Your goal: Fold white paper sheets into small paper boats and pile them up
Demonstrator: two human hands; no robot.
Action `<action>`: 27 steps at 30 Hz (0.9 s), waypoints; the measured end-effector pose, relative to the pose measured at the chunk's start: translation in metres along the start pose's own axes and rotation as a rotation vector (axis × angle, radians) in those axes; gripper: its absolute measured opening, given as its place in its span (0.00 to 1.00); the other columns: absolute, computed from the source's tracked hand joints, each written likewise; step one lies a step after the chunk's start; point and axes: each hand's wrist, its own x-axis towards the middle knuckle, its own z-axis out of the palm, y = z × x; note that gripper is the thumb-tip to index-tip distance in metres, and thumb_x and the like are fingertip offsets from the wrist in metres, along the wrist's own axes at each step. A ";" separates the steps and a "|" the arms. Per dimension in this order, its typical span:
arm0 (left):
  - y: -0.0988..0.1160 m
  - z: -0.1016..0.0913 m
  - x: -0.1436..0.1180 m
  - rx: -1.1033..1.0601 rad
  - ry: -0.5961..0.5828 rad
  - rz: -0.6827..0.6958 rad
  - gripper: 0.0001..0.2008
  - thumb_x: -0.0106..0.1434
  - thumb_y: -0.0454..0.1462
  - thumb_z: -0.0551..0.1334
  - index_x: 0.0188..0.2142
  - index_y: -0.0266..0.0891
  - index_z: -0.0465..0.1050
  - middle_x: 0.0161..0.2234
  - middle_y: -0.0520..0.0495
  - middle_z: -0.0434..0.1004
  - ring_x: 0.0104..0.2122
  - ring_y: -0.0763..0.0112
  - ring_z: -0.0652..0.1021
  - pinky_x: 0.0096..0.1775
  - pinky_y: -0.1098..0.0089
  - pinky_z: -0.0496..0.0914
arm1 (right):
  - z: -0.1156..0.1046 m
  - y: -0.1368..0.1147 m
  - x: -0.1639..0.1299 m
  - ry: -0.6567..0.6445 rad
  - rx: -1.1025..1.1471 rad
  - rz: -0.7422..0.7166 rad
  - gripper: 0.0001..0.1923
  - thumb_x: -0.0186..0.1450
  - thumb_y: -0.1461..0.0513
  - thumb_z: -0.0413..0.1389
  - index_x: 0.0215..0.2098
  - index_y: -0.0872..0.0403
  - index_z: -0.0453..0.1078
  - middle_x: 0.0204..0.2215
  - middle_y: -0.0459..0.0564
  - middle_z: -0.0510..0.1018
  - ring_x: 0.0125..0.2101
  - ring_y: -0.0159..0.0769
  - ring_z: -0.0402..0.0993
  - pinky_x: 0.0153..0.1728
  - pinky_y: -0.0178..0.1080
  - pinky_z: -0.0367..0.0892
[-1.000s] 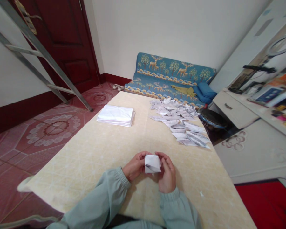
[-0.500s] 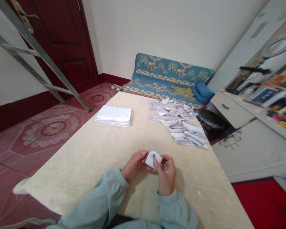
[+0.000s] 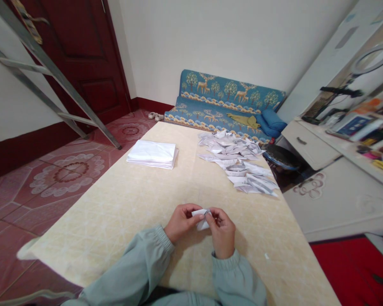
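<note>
1. Folded paper piece (image 3: 201,217): small, white, creased. Held above the near middle of the table (image 3: 121,212), pinched between both hands; not resting on the surface.
2. Left hand (image 3: 181,222): thumb and fingers closed on the left edge of the folded paper piece. Pale green sleeve to the wrist.
3. Right hand (image 3: 222,233): fingertips closed on the right edge, thumb over the top fold. Grip narrow on both sides; most of the paper is hidden by the fingers.
4. Stack of flat white sheets (image 3: 152,154): far left of the table, squared, well apart from the hands.
5. Heap of folded paper shapes (image 3: 239,163): far right of the table, loose, spreading to the right edge.
6. Risk, judged: an uneven pinch may set a crooked crease; pulling the two edges apart may tear the thin paper at the fold.
7. Risk, judged: the piece is small and held by fingertips only, so it may slip and spring open.
8. Risk, judged: the outermost shapes in the heap lie at the table edge; a sleeve sweep or nudge may push them off.
</note>
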 end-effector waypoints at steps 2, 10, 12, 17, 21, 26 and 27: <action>0.002 0.000 -0.001 0.049 0.024 0.019 0.14 0.52 0.42 0.66 0.31 0.31 0.76 0.24 0.46 0.76 0.23 0.73 0.72 0.27 0.75 0.65 | 0.000 -0.001 0.000 -0.008 -0.032 -0.031 0.08 0.59 0.57 0.56 0.32 0.53 0.71 0.25 0.46 0.75 0.26 0.33 0.70 0.27 0.33 0.65; 0.001 0.000 0.000 0.142 0.044 0.001 0.14 0.53 0.43 0.64 0.25 0.31 0.74 0.19 0.50 0.70 0.20 0.76 0.67 0.24 0.76 0.61 | -0.005 -0.009 0.004 -0.086 -0.191 -0.126 0.08 0.58 0.59 0.55 0.23 0.53 0.69 0.18 0.43 0.69 0.22 0.31 0.63 0.23 0.32 0.57; 0.000 -0.001 0.000 0.139 0.064 -0.006 0.15 0.54 0.44 0.62 0.22 0.31 0.72 0.17 0.53 0.66 0.18 0.79 0.63 0.22 0.77 0.57 | -0.005 -0.007 0.005 -0.157 -0.085 -0.067 0.10 0.58 0.58 0.55 0.22 0.54 0.67 0.17 0.42 0.66 0.20 0.30 0.62 0.22 0.32 0.57; 0.000 -0.004 0.002 0.107 0.117 0.002 0.19 0.57 0.46 0.60 0.19 0.32 0.67 0.15 0.55 0.59 0.18 0.81 0.60 0.20 0.77 0.53 | 0.000 -0.006 0.005 -0.289 0.137 0.161 0.12 0.56 0.55 0.58 0.23 0.55 0.65 0.12 0.38 0.63 0.13 0.25 0.56 0.15 0.29 0.53; 0.004 -0.007 0.003 -0.127 0.096 0.001 0.19 0.57 0.46 0.61 0.41 0.33 0.70 0.27 0.49 0.73 0.24 0.75 0.70 0.26 0.75 0.63 | 0.003 -0.010 0.002 -0.108 0.165 0.163 0.13 0.57 0.54 0.58 0.26 0.55 0.64 0.12 0.40 0.69 0.13 0.27 0.64 0.16 0.29 0.60; 0.004 -0.007 0.004 -0.173 0.074 -0.006 0.17 0.52 0.44 0.66 0.34 0.30 0.74 0.27 0.45 0.76 0.25 0.72 0.73 0.29 0.73 0.66 | 0.006 -0.006 -0.004 -0.093 0.250 0.187 0.14 0.57 0.53 0.58 0.29 0.55 0.64 0.21 0.48 0.77 0.21 0.33 0.74 0.23 0.33 0.70; 0.004 -0.007 0.004 -0.167 0.078 -0.013 0.17 0.52 0.44 0.66 0.33 0.29 0.75 0.27 0.44 0.77 0.25 0.72 0.73 0.29 0.73 0.66 | 0.006 -0.005 -0.004 -0.117 0.251 0.197 0.14 0.57 0.53 0.58 0.29 0.55 0.64 0.22 0.48 0.77 0.21 0.33 0.75 0.23 0.33 0.70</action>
